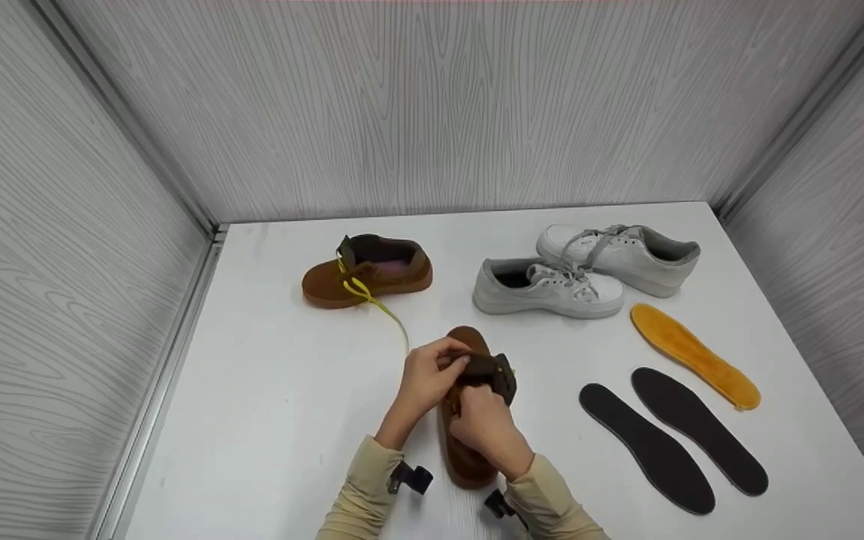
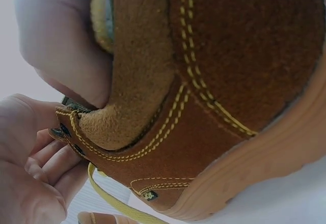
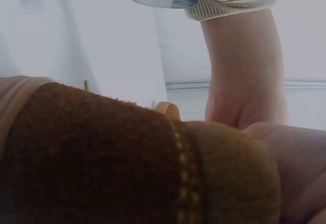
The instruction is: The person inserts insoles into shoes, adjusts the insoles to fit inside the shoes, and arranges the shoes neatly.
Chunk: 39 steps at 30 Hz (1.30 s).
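A brown suede shoe (image 1: 468,466) with yellow stitching lies in front of me, its toe pointing away. My left hand (image 1: 430,375) pinches the shoe's eyelet flap between thumb and fingers, holding it aside. The dark tongue (image 1: 505,379) stands up at the other side of the opening. My right hand (image 1: 484,424) reaches down into the opening, where its fingertips are hidden. Beside that hand, the left wrist view shows a fuzzy yellow edge of an insole (image 2: 101,23) inside the shoe. Suede of the shoe (image 3: 102,152) fills the lower right wrist view.
Another brown shoe (image 1: 327,285) with a loose yellow lace (image 1: 383,307) stands at the back left. Two white sneakers (image 1: 544,296) stand at the back right. An orange-yellow insole (image 1: 691,352) and two black insoles (image 1: 649,442) lie on the right of the white table (image 1: 252,420).
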Tool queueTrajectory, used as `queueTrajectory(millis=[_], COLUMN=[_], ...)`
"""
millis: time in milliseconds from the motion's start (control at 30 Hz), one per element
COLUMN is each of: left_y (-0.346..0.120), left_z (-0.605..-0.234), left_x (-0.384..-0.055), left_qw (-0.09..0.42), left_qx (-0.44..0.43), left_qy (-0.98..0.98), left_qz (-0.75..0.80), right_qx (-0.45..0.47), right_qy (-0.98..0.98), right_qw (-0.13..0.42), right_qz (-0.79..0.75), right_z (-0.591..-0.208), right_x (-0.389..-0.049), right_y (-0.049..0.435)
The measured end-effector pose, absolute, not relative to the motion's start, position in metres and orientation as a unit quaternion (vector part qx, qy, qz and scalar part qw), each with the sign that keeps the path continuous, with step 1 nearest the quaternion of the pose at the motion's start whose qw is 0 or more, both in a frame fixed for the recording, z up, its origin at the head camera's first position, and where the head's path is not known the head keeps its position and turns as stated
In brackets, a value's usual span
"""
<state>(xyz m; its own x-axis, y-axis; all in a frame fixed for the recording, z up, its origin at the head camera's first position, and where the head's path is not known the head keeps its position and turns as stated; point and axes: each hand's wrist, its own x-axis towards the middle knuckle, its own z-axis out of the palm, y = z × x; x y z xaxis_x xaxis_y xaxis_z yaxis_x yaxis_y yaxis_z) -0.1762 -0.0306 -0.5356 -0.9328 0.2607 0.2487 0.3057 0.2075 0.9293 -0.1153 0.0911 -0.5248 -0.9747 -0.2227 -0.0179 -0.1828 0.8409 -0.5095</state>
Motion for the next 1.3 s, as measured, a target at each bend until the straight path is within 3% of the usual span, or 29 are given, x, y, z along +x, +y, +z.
queueTrajectory(millis=[367, 467, 600, 733, 1000, 1300], left_y=[-0.031, -0.030, -0.030, -0.031, -0.028, -0.029], left_z=[-0.544, -0.544, -0.543, -0.541, -0.541, -0.542], left_x=[-0.179, -0.179, -0.180, -0.181, -0.182, -0.181], left_qw=[0.017, 0.012, 0.010, 0.008, 0.009, 0.013], left_qx=[-0.176, -0.172, -0.170, -0.169, -0.165, -0.165], left_qy=[-0.783, -0.785, -0.787, -0.788, -0.787, -0.793], left_qz=[-0.596, -0.595, -0.594, -0.592, -0.594, -0.586], right_qx=[-0.137, -0.162, -0.192, -0.221, -0.259, -0.307], right_qy=[0.970, 0.967, 0.955, 0.943, 0.941, 0.922], right_qw=[0.015, 0.036, 0.118, 0.165, 0.169, 0.162], right_qz=[-0.199, -0.193, -0.195, -0.187, -0.138, -0.170], right_z=[-0.525, -0.509, -0.490, -0.491, -0.520, -0.512], right_x=[-0.106, -0.103, -0.104, -0.111, -0.124, -0.118], right_y=[0.095, 0.100, 0.110, 0.114, 0.112, 0.113])
